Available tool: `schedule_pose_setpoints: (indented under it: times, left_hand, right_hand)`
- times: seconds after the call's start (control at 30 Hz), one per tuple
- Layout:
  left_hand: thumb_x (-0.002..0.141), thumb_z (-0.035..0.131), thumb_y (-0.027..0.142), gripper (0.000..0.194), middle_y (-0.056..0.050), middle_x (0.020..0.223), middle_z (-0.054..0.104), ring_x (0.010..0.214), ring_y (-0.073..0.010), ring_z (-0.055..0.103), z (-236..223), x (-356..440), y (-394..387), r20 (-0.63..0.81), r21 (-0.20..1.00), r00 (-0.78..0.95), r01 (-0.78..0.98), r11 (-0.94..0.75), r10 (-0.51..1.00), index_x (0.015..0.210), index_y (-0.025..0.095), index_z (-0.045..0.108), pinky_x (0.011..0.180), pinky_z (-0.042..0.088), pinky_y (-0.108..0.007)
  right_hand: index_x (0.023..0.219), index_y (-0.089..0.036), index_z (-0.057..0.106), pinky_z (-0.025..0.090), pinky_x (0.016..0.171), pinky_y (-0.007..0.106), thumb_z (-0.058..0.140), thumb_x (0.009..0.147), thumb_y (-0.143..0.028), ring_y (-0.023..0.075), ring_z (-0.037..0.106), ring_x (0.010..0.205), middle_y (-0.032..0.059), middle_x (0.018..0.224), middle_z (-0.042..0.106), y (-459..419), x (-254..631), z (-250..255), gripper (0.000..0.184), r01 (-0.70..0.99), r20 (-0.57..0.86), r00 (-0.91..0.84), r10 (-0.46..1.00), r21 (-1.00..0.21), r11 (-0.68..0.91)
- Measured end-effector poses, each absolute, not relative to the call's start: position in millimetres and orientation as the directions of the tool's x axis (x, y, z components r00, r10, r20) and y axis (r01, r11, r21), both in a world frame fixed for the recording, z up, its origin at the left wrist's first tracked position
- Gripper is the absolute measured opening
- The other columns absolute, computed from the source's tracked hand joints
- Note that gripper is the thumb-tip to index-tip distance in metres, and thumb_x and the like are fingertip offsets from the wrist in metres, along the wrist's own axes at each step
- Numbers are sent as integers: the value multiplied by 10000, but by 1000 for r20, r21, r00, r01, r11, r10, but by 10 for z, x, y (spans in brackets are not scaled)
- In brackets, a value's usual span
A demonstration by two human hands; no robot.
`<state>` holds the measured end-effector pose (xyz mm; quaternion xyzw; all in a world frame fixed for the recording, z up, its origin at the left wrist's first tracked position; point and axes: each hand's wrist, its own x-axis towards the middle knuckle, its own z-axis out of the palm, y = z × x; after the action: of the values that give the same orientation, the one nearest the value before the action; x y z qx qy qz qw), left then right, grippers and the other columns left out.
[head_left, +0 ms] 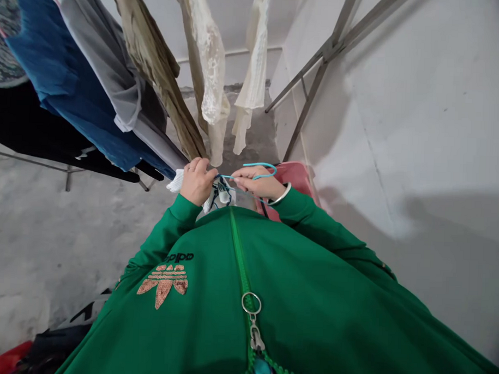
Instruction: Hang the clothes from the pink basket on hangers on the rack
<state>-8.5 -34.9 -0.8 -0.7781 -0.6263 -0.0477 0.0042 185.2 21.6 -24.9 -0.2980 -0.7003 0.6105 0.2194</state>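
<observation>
In front of my green jacket, my right hand (pixel 261 183) pinches a light-blue wire clothes hanger (pixel 270 167), its curved hook standing out above the fingers. My left hand (pixel 198 182) is closed at the other end of the blue wire and on a bunched white garment (pixel 175 181). Dark-blue strap-like strips (pixel 220 196) hang between the hands against white cloth. Most of the hanger's body and the garment's shape are hidden by the hands and jacket.
Olive trousers (pixel 155 69), a blue garment (pixel 69 77), a grey garment (pixel 102 56) and cream lacy clothes (pixel 211 60) hang ahead. A pink-red basin (pixel 294 177) stands beyond my right wrist. Metal rack legs (pixel 314 80) lean by the right wall.
</observation>
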Motion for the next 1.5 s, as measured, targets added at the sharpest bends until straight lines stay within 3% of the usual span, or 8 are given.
schedule_pose_setpoints:
  times: [0.2,0.3,0.4,0.6,0.73,0.9,1.0,1.5]
  left_hand:
    - [935,406,316,258,-89,903,646,818,-202,607,-20,-270,-294,236,184,31,980,-76,971,915,170,618,653,407,-290]
    - [934,405,330,253,-71,859,645,829,-184,605,46,-329,-302,369,297,-57,953,-59,928,887,177,601,688,416,-274]
    - [926,419,340,245,-56,808,630,790,-168,596,155,-299,-336,412,368,-54,923,-112,910,854,179,590,695,424,-266]
    - [912,451,306,216,-24,715,599,690,-134,573,391,-89,-482,465,432,16,869,-243,885,793,176,575,641,431,-234]
    - [907,464,299,207,-15,701,594,661,-120,559,487,-46,-581,468,448,43,849,-279,883,786,174,577,620,430,-222]
    - [910,446,357,253,-10,679,577,615,-116,526,501,-65,-677,402,490,4,844,-220,915,796,177,582,595,424,-229]
    - [915,425,394,287,-17,691,576,618,-124,519,496,-75,-721,350,495,-28,854,-160,936,813,181,586,602,429,-244]
    - [915,433,387,288,-73,793,596,743,-191,557,85,-736,-894,361,184,-78,983,11,929,895,184,637,647,383,-291]
  right_hand:
    - [946,-160,591,457,844,378,628,811,-446,189,550,897,62,907,585,466,1970,-254,319,268,528,-169,832,-788,555]
    - [908,-180,580,450,836,364,518,902,-393,186,545,880,63,866,579,299,1938,-452,222,329,616,-262,743,-666,669]
    - [902,-172,581,453,764,334,461,927,-359,187,545,820,79,850,594,97,1776,-814,224,361,473,-528,705,-627,691]
    - [1057,-113,566,445,878,383,617,813,-328,265,512,1024,169,1097,569,201,1526,-1509,330,604,119,-474,872,-678,420]
    - [930,-133,611,438,879,343,547,841,-232,217,550,954,124,998,611,362,1566,-1715,147,581,-1,-535,845,-727,367]
    - [1018,-110,585,454,805,277,682,724,-313,154,560,840,89,982,623,349,1499,-1793,371,405,-45,-548,835,-888,218]
    - [842,-139,629,440,796,271,652,710,-254,149,557,794,57,871,647,330,1469,-1810,177,383,-109,-545,831,-914,131]
    - [803,-128,615,478,570,249,437,577,-165,133,553,596,13,652,608,727,2375,-1653,291,375,-277,-157,948,-905,-203]
